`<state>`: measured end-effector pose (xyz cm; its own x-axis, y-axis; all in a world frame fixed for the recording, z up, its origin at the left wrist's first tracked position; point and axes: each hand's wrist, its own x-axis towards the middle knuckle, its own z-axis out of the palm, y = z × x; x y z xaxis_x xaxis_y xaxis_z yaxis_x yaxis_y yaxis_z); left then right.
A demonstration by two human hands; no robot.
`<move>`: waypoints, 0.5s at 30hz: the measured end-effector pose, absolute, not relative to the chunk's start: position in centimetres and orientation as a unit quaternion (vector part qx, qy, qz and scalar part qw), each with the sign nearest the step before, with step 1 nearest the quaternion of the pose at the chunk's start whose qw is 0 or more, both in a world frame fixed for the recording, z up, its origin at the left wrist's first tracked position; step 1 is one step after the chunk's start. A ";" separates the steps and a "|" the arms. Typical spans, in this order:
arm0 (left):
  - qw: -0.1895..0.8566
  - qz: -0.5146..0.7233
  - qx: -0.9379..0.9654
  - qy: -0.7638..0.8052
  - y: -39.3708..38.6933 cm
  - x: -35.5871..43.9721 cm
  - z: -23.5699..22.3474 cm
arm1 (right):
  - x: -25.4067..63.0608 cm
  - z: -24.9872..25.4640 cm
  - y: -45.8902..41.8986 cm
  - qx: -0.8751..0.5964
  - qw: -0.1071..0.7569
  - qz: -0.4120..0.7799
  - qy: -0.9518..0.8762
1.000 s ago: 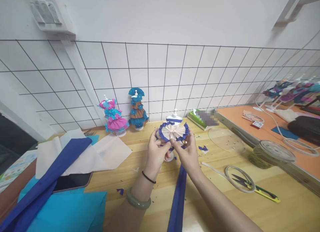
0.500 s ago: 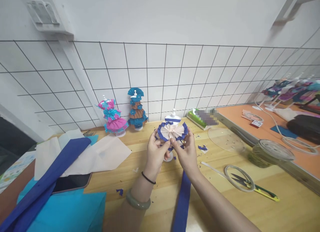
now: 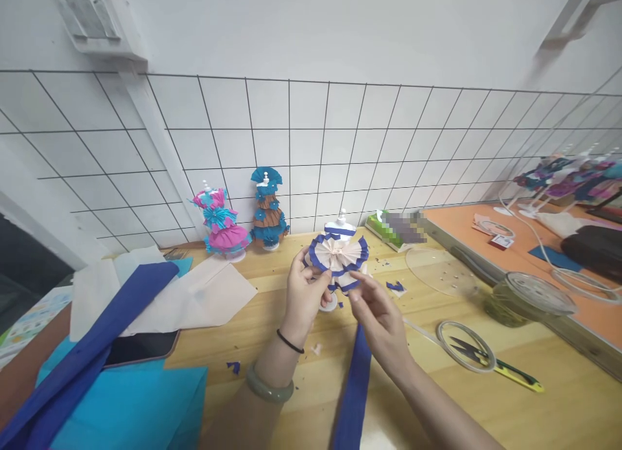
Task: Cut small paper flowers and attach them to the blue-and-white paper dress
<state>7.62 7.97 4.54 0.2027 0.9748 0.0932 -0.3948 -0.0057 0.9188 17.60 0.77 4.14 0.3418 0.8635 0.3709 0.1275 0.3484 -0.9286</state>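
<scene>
My left hand (image 3: 306,285) pinches a pleated paper rosette (image 3: 337,254), cream with a dark blue border. The rosette spreads in a fan shape in front of a small white mannequin (image 3: 341,225), which has a blue band across its chest. Below the rosette, more blue-edged cream ruffles show, and the round white base (image 3: 328,302) is partly behind my fingers. Close to the rosette's lower right edge is my right hand (image 3: 381,320), thumb and fingers apart with nothing visible between them. A long dark blue paper strip (image 3: 352,398) runs beneath my right wrist.
Two mannequins in paper dresses, one pink (image 3: 226,236) and one teal-brown (image 3: 268,213), stand by the wall. Left lie cream paper (image 3: 204,291), blue sheets (image 3: 131,405) and a phone (image 3: 140,349). Right are scissors (image 3: 515,375), a tape roll (image 3: 440,337) and a green-edged packet (image 3: 374,230).
My right hand has let go of the rosette's right side and moved down and right, its fingers parting. My left hand keeps its pinch. The view has shifted slightly.
</scene>
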 end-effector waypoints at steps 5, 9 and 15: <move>0.633 0.541 0.450 0.322 7.9 7.6 4.8 | 17.7 3.2 1.6 -0.531 0.558 0.308 -0.559; 0.642 0.538 0.445 0.319 7.9 7.6 5.0 | 17.8 3.3 1.8 -0.535 0.534 0.292 -0.586; 0.647 0.535 0.441 0.318 7.7 7.6 5.1 | 17.8 3.2 1.8 -0.538 0.509 0.268 -0.616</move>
<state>7.55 7.73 5.12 0.2265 0.9721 0.0606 -0.4113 0.0391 0.9107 17.77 1.83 3.23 0.0959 0.9359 0.3390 0.3895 0.2781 -0.8780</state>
